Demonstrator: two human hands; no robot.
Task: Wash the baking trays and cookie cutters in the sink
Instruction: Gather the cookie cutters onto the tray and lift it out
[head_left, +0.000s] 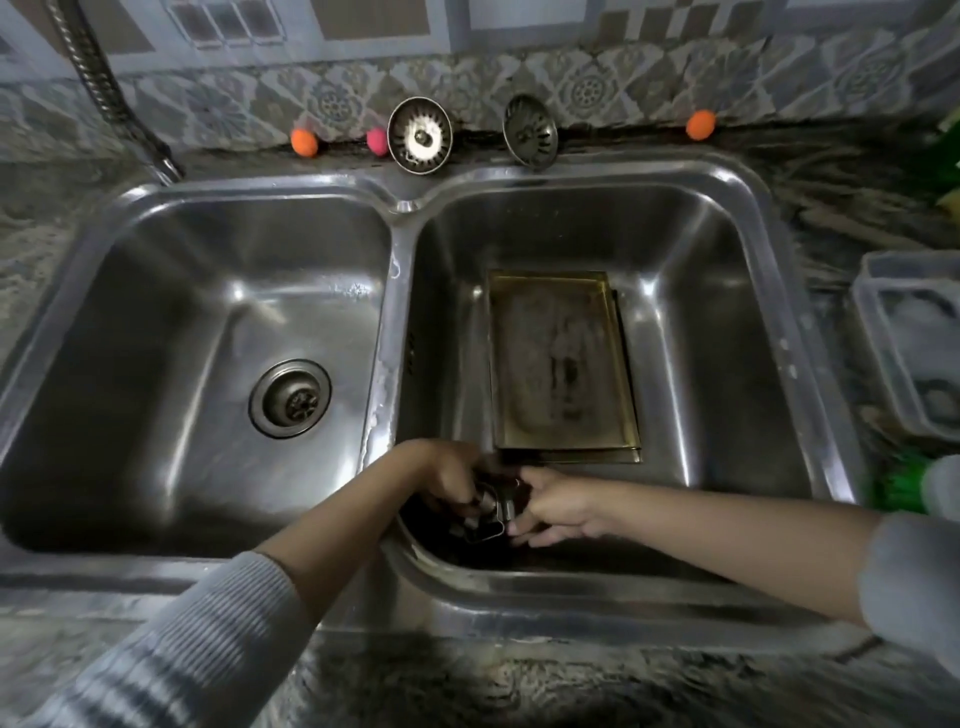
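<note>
A rectangular baking tray (563, 364), stained and brownish, lies flat in the right basin of a steel double sink (397, 322); a second tray edge shows beneath it. At the near-left corner of that basin my left hand (447, 475) and my right hand (556, 506) meet around a small metal cookie cutter (491, 512). Both hands grip it, fingers curled on its rim. The cutter's shape is partly hidden by my fingers and by shadow.
The left basin holds only its drain (290, 397). Two strainer plugs (420, 135) (530, 132) lean on the back wall with small orange and pink balls (304, 142). A faucet hose (119, 104) hangs at upper left. A clear plastic container (914, 343) sits on the right counter.
</note>
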